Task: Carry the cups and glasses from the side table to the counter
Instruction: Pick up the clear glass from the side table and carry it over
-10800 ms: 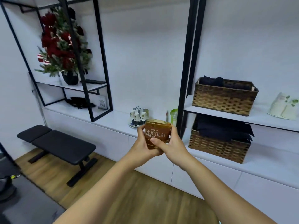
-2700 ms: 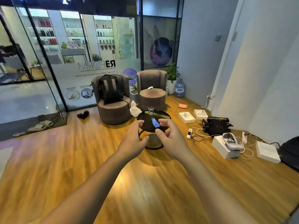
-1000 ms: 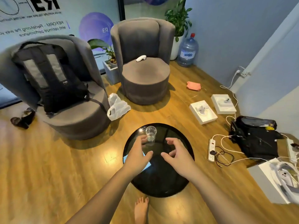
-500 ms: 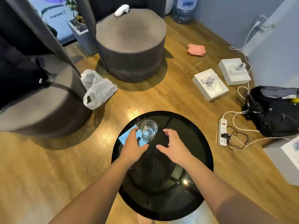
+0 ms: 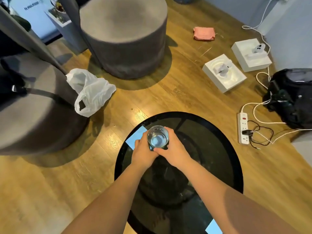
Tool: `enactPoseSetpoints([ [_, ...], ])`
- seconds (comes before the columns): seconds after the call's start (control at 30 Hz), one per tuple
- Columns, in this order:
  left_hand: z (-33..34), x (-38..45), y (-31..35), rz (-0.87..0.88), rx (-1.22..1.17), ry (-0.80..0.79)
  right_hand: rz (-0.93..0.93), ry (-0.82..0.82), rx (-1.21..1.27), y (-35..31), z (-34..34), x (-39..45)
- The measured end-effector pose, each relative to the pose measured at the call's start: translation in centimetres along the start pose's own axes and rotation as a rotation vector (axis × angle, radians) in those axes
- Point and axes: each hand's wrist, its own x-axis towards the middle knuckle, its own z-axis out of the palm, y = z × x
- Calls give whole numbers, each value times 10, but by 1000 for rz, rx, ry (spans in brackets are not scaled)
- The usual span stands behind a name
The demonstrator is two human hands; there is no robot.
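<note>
A clear drinking glass (image 5: 157, 136) stands near the far edge of the round black glass side table (image 5: 219, 149). I look straight down into its mouth. My left hand (image 5: 143, 151) wraps around its left side and my right hand (image 5: 173, 149) wraps around its right side, thumbs meeting at the near side. Both hands grip the glass. I cannot tell whether its base still rests on the table top.
Two grey round armchairs (image 5: 125, 36) stand beyond the table, a white plastic bag (image 5: 91, 92) between them. To the right lie white boxes (image 5: 223, 72), a power strip (image 5: 243, 128) with cables, and a black bag (image 5: 293, 97). A pink cloth (image 5: 204, 33) lies on the wooden floor.
Half a second ago both hands hovered open on either side of the glass; now they have closed round it. I have also stepped closer to the table.
</note>
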Motion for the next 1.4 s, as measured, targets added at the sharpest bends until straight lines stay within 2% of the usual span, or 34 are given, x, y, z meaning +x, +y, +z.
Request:
enactPoseSetpoints([
  [0.13,-14,-9,23,79,-145,-70,-16,21,33,-17,-24,-14],
  [0.33,-50,-38,112,164,-240,-113,-71,105,36,-82,-99,-53],
  [0.5,-80,-75,221,289,-262,-159,-116,242,18,-150,-186,-106],
  [0.73,-108,-176,391,573,-365,-114,-189,472,95,-248,-312,-218],
  [0.87,-118,-244,467,708,-431,-119,-285,616,91,-290,-369,-290],
  [0.97,-125,-290,512,792,-387,-172,-340,678,44,-317,-406,-343],
  [1.23,-133,-418,609,1057,-308,-134,-469,724,24,-351,-480,-493],
  [1.4,-112,-473,628,1078,-274,-100,-488,768,1,-341,-493,-550],
])
